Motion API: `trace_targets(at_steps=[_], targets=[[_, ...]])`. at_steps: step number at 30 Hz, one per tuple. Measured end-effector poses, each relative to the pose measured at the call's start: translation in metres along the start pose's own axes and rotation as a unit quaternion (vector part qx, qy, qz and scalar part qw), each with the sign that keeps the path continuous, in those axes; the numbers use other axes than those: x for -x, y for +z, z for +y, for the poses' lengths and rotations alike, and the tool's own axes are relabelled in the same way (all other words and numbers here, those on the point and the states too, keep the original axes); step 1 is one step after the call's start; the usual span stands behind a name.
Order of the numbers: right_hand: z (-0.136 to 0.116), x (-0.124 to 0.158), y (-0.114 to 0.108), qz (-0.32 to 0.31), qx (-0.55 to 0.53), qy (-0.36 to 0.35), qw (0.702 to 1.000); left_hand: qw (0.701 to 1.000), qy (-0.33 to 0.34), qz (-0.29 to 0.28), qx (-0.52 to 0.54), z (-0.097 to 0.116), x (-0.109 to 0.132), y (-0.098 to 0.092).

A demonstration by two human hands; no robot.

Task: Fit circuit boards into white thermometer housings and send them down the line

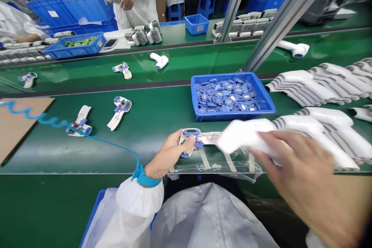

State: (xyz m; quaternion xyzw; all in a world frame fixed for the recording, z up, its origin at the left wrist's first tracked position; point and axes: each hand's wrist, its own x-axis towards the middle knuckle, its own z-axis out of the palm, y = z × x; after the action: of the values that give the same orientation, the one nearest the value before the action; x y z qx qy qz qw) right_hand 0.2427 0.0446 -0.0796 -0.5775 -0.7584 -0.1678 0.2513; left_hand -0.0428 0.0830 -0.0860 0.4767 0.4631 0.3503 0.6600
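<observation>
My left hand, with a blue wrist strap, is closed around an open thermometer half with a small display, blue parts and wires; its handle points right. My right hand, blurred by motion, grips a white housing shell just right of that half. Beyond both hands stands a blue tray filled with small blue oval parts. Rows of white shells lie at the right. Two more opened thermometer halves rest on the green bench to the left.
A coiled blue cord runs left from my wrist. Tape strips and clear plastic hang at the bench edge. Cardboard lies at far left. Metal posts rise behind the tray. Units lie on the conveyor; a person stands opposite.
</observation>
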Motion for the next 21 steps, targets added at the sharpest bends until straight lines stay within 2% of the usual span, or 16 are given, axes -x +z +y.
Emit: trace_targets(at_steps=[4, 6, 8, 11, 14, 16, 17, 19, 21], targets=[[-0.056, -0.018, 0.008, -0.048, -0.039, -0.108, 0.992, 1.000, 0.013, -0.016, 0.003, 0.001, -0.001, 0.005], [-0.071, -0.025, 0.017, -0.063, -0.039, -0.129, 0.989, 1.000, 0.020, -0.008, -0.022, -0.002, -0.001, 0.006], [-0.075, -0.028, 0.026, -0.078, -0.056, -0.131, 0.987, 0.998, 0.025, 0.016, -0.052, -0.006, -0.001, 0.006], [-0.069, -0.029, 0.035, -0.145, -0.163, -0.080, 0.973, 0.992, 0.061, 0.037, -0.102, -0.011, 0.001, 0.003], [-0.067, -0.038, 0.039, -0.214, -0.329, 0.015, 0.920, 0.985, 0.069, 0.043, -0.154, -0.013, 0.004, -0.001], [-0.078, -0.051, 0.040, -0.195, -0.416, 0.074, 0.885, 0.978, 0.057, 0.073, -0.185, -0.011, 0.005, -0.002], [-0.087, -0.058, 0.042, -0.177, -0.436, 0.095, 0.877, 0.974, 0.061, 0.092, -0.199, -0.010, 0.006, -0.001], [-0.110, -0.073, 0.046, -0.143, -0.409, 0.112, 0.894, 0.966, 0.083, 0.100, -0.223, -0.008, 0.007, 0.001], [-0.131, -0.084, 0.052, -0.110, -0.328, 0.093, 0.934, 0.955, 0.106, 0.079, -0.265, -0.007, 0.008, 0.004]])
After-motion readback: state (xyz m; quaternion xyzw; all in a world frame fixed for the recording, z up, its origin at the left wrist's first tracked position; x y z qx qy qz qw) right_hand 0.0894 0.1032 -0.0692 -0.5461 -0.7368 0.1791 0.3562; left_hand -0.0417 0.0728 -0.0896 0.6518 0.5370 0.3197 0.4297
